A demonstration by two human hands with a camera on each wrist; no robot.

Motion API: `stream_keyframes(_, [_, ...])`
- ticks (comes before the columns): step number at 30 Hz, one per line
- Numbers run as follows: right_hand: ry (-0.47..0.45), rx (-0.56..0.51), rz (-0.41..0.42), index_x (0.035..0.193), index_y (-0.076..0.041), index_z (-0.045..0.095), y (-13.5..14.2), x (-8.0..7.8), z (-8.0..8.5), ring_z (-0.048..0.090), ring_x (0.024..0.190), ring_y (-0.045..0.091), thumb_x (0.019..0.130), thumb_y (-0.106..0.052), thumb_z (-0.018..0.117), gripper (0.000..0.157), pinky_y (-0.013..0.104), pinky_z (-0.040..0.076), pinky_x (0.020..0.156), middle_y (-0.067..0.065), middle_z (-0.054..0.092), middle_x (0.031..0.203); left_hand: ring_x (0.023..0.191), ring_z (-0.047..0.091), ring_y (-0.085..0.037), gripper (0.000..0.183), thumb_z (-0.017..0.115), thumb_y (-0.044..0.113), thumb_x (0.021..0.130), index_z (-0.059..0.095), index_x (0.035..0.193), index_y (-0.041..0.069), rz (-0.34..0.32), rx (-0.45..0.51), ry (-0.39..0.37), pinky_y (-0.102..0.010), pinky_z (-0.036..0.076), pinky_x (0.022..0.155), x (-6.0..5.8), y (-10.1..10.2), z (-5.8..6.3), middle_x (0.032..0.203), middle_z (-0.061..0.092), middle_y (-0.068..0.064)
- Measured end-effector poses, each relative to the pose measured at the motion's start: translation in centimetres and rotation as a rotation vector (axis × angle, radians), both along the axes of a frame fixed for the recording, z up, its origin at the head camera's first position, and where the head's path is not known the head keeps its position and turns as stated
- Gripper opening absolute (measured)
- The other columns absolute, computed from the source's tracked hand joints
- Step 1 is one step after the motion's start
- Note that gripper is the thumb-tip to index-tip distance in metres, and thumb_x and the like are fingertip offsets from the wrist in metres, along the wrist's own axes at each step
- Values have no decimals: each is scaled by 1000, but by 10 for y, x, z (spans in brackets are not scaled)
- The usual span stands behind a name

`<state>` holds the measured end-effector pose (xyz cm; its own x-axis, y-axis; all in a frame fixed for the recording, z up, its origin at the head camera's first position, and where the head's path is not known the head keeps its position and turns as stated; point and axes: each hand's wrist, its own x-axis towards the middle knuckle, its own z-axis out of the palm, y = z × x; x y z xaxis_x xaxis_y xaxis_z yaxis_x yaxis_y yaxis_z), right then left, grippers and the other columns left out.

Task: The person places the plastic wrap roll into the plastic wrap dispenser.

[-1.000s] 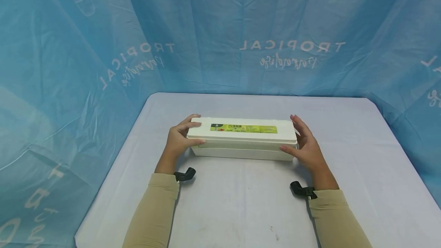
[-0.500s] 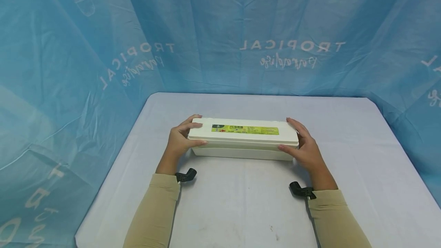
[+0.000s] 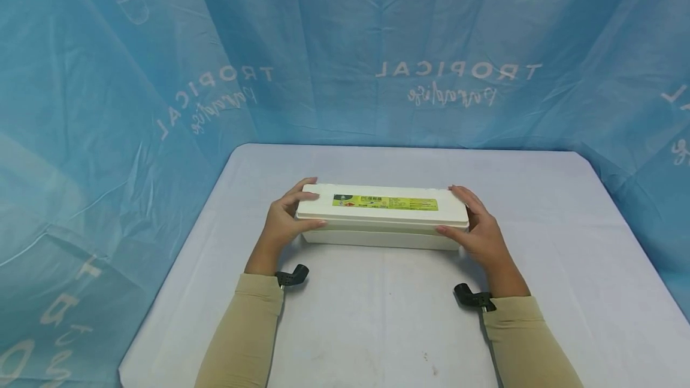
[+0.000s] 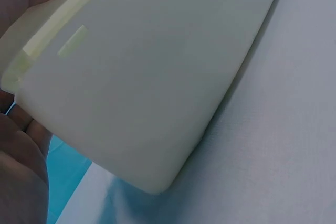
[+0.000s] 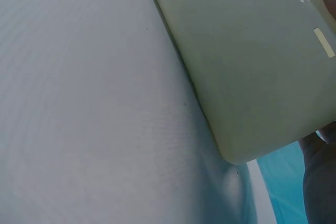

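A long white cling film box (image 3: 377, 226) with a yellow-green label (image 3: 385, 202) on its lid lies crosswise on the table. My left hand (image 3: 280, 217) grips its left end, thumb along the front edge of the lid and fingers over the top and back corner. At the opposite end my right hand (image 3: 477, 226) holds it the same way, thumb on the front, fingers round the far corner. In the left wrist view the front wall of the box (image 4: 147, 77) fills the middle; its lower edge sits close over the cloth. The lid appears closed.
A white cloth covers the table (image 3: 377, 316), with a few small dark specks near the front. Blue printed curtains (image 3: 345, 47) hang behind and at both sides. Dark wrist cameras (image 3: 293, 275) sit at both cuffs.
The box has shifted very slightly to the right, and the left hand with it. The right hand's fingers have moved inward onto the back corner of the lid.
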<state>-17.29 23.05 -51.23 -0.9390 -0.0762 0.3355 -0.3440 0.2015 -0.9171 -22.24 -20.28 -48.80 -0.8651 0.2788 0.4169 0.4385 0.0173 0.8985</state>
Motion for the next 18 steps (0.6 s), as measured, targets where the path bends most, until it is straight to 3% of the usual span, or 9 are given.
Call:
stream_keyframes(4, [-3,-10,0,162,-10,42,0,1,1,33,151,29,81,8,89,95,19,36,111,7,29,169,152,34,-28,57,91,-15,72,71,124,-4,2,-21,22,-36,29,121,2,0,1,160,45,-16])
stream_keyframes(13, [-5,-14,-3,162,-11,43,0,3,3,31,152,27,80,9,89,95,32,36,116,6,29,169,153,31,-31,57,88,-17,75,67,126,-7,-17,-52,56,-36,28,121,7,3,5,163,38,-23])
stream_keyframes(18, [3,-20,-5,162,-9,43,2,2,0,31,152,26,79,11,89,97,25,36,114,7,30,168,154,29,-31,56,87,-15,76,66,127,-7,-17,-58,67,-36,28,121,9,4,5,164,37,-22])
